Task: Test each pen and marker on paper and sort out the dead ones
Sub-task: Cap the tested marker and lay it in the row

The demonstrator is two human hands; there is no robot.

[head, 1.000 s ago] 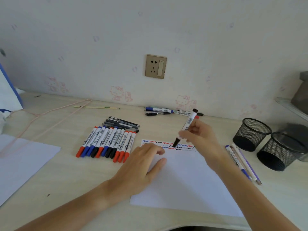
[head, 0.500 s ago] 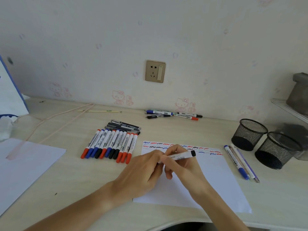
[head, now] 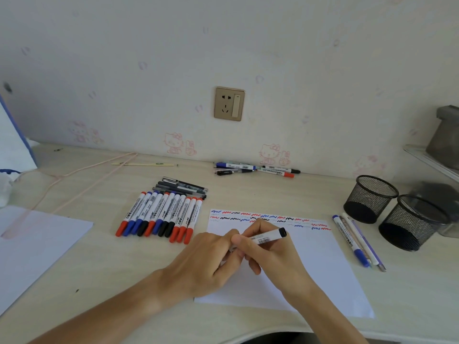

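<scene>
A white marker with a black end lies level above the test paper, which bears rows of red, blue and black squiggles along its top. My right hand grips the marker's barrel. My left hand meets it at the marker's left end, fingers curled there; that end is hidden. A row of several capped red, blue and black markers lies left of the paper, with several dark pens behind it. More pens and markers lie by the wall.
Right of the paper lie three pens, and beyond them stand two black mesh pen cups. Another white sheet is at the left. A pink cord runs across the far left of the desk.
A second ago my right hand held the marker tip-down over the squiggles. It has since swung the marker level and drawn it back, and my left hand has come off the paper to its end.
</scene>
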